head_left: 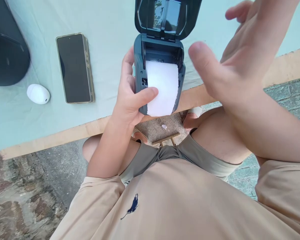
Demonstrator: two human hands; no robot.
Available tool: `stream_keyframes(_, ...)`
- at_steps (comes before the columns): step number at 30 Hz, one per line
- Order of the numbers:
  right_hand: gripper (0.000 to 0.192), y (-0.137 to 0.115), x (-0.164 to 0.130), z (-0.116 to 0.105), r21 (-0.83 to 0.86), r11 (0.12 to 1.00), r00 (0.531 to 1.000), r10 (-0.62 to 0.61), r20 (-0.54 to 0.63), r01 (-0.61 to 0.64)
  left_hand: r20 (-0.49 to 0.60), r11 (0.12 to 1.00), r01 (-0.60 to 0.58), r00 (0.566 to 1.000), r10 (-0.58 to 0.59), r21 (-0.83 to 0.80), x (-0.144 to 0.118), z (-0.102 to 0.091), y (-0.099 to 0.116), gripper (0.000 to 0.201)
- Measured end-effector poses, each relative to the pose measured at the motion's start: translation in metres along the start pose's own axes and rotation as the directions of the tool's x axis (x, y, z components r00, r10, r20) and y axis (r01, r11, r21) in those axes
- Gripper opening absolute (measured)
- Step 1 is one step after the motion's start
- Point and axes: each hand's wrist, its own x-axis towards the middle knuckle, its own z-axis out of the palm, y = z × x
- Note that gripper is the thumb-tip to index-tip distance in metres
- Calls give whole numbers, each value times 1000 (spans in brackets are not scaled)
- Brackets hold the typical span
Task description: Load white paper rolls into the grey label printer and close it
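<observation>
A table (27, 126) covered in a pale green cloth, with a bare wooden strip along its near edge, carries everything here. At its far left corner sits a large black rounded object (6, 50), only partly in view. A dark smartphone (74, 68) lies face up on the cloth left of centre, its long axis running from the near edge toward the far edge. Between the phone and the black object, closer to the near edge, rests a small white oval device (38, 93).

At the middle of the near edge is a small dark grey printer (140, 70), its long axis running away from the person. Its lid (167, 16) is swung fully open and stands up toward the far side, so the open compartment faces the camera. A white paper roll (162, 86) lies in that compartment, with its loose end hanging over the printer's near lip toward the person.

The left hand (128, 100) grips the printer's left side, fingers curled around the body and the thumb pressed onto the paper. The right hand (230, 63) hovers just right of the printer, fingers spread wide, blurred, holding nothing.
</observation>
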Motion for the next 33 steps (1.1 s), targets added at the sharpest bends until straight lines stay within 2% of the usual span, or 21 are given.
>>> stream_keyframes(1,49,3,3,0,40,999,1000,9,-24,-8,1,1000,-4,1000,4,17,0,0,0,74)
stream_keyframes(3,49,7,8,1,92,988,992,-119,-50,123,0,999,-12,1000,12,30,-1,-1,-1,74)
stream_keyframes(5,48,8,10,2,223,971,996,-90,0,88,4,1000,-17,1000,17,20,-1,-1,-2,71)
stream_keyframes(6,46,8,9,2,217,975,998,-62,17,57,5,1000,-16,1000,16,10,-1,-1,-2,69)
stream_keyframes(8,39,7,7,0,95,994,995,-68,73,61,18,1000,-4,1000,4,-16,-1,-1,-1,67)
stream_keyframes(11,34,8,5,-1,-54,954,943,-281,179,295,21,997,29,999,-28,-69,-2,0,1,65)
stream_keyframes(13,36,10,4,0,-51,936,912,-326,250,348,7,995,56,998,-56,-84,-3,2,3,63)
stream_keyframes(15,42,12,3,2,-22,945,910,-307,280,326,4,995,71,997,-71,-77,-4,3,4,61)
stream_keyframes(18,49,11,3,5,42,988,938,-157,310,151,23,997,43,999,-42,-70,-3,4,6,64)
stream_keyframes(20,56,7,4,6,132,991,922,-66,382,16,24,994,42,999,-40,-100,-2,4,6,67)
stream_keyframes(23,61,1,4,8,271,958,882,-41,469,-99,21,991,66,998,-64,-119,-1,5,5,64)
stream_keyframes(28,52,-6,1,6,211,977,880,-101,465,1,28,998,8,1000,-6,-68,1,2,0,44)
stream_keyframes(30,50,-7,1,4,180,983,874,-106,473,22,40,997,13,999,-9,-79,1,2,-1,47)
stream_keyframes(33,52,-4,2,1,122,991,874,-113,472,63,-22,997,62,998,-63,-37,1,6,2,52)
